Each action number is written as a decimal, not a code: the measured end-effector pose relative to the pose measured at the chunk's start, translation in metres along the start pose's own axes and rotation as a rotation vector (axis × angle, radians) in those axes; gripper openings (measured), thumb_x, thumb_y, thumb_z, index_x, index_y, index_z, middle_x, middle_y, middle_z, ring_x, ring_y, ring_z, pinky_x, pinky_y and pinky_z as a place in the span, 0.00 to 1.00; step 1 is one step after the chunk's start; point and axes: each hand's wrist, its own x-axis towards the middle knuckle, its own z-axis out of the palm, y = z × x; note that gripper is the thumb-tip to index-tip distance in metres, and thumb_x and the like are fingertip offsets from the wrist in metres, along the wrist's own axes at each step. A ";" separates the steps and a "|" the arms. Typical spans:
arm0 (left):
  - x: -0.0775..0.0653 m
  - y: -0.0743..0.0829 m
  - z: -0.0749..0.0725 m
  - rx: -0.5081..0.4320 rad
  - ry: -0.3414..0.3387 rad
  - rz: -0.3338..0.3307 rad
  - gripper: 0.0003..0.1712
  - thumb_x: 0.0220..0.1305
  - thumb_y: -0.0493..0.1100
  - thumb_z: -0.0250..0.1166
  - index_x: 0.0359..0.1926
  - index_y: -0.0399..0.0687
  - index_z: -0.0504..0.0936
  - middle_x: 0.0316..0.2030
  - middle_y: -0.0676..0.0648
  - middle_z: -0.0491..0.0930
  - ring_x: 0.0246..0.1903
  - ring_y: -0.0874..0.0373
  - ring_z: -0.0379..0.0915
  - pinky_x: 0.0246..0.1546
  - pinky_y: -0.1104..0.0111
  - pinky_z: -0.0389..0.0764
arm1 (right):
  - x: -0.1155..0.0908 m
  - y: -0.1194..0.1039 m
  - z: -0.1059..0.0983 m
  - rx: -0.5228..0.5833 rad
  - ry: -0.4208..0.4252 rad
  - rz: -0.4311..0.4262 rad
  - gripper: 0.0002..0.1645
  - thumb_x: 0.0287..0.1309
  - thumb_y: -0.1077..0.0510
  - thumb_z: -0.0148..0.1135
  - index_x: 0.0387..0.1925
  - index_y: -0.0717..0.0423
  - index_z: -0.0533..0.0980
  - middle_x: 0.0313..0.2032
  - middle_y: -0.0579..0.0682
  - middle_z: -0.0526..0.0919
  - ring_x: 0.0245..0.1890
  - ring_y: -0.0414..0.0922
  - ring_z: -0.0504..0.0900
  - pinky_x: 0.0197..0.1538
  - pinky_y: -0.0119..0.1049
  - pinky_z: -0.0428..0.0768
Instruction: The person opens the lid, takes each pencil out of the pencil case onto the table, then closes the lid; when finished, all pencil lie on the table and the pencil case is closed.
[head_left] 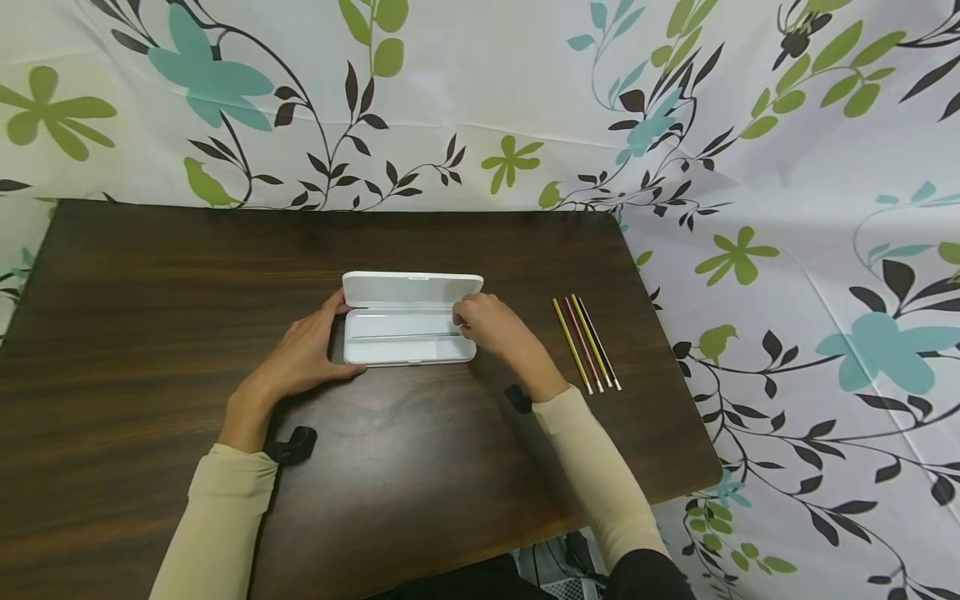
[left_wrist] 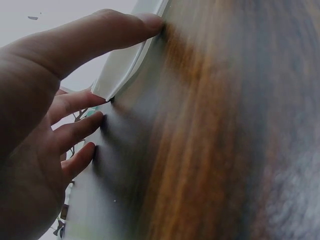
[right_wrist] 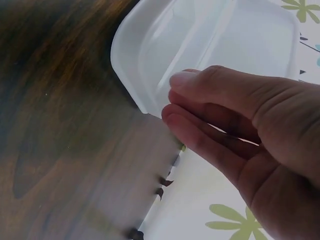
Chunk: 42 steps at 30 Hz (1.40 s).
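A white pencil case [head_left: 408,348] lies with its lid raised at the back; a ridge runs lengthwise along its inside. My left hand [head_left: 303,346] grips the left end, thumb at the front edge and fingers by the back corner. In the left wrist view, the thumb [left_wrist: 100,37] lies along the case wall. Over the right end is my right hand [head_left: 491,325], its fingers curled close to the thumb. The right wrist view shows these fingertips [right_wrist: 181,80] in front of the case's end wall, with no object visible between them.
Several slim pencils [head_left: 585,343], yellow, dark red and black with pale ends, lie side by side to the right. The dark wooden table [head_left: 150,333] meets a floral-patterned cloth [head_left: 480,100] at the back and right. Dark wrist bands show on both arms.
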 end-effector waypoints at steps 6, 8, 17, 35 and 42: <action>0.000 0.000 0.002 -0.002 -0.004 -0.011 0.73 0.40 0.48 0.83 0.77 0.43 0.42 0.63 0.37 0.69 0.63 0.36 0.61 0.57 0.40 0.56 | 0.005 -0.003 -0.001 -0.008 -0.080 0.014 0.04 0.55 0.68 0.68 0.34 0.60 0.83 0.34 0.51 0.83 0.35 0.47 0.81 0.39 0.40 0.78; 0.000 0.000 0.001 -0.001 -0.004 -0.012 0.73 0.40 0.47 0.83 0.77 0.44 0.42 0.63 0.37 0.69 0.63 0.36 0.61 0.57 0.40 0.56 | 0.006 -0.004 -0.001 -0.001 -0.094 -0.002 0.03 0.55 0.68 0.69 0.33 0.60 0.83 0.34 0.50 0.83 0.34 0.46 0.80 0.39 0.39 0.77; 0.000 0.000 0.000 -0.012 -0.007 0.008 0.74 0.40 0.47 0.83 0.77 0.45 0.40 0.64 0.36 0.68 0.63 0.36 0.61 0.57 0.39 0.55 | 0.017 -0.005 0.004 0.004 -0.124 -0.095 0.03 0.56 0.66 0.69 0.29 0.58 0.81 0.30 0.46 0.81 0.29 0.41 0.75 0.37 0.34 0.75; 0.001 0.000 0.001 -0.011 -0.008 0.005 0.74 0.40 0.48 0.83 0.77 0.45 0.40 0.64 0.36 0.68 0.63 0.35 0.62 0.56 0.38 0.56 | 0.017 -0.006 0.004 -0.055 -0.108 -0.107 0.06 0.54 0.66 0.70 0.27 0.57 0.79 0.30 0.48 0.80 0.28 0.42 0.73 0.35 0.36 0.74; 0.001 0.001 0.000 -0.007 -0.008 -0.007 0.74 0.40 0.47 0.83 0.77 0.43 0.40 0.64 0.35 0.68 0.63 0.35 0.61 0.57 0.39 0.56 | 0.006 -0.004 -0.007 -0.110 -0.060 -0.067 0.07 0.54 0.68 0.68 0.26 0.57 0.77 0.28 0.47 0.75 0.27 0.43 0.70 0.32 0.37 0.72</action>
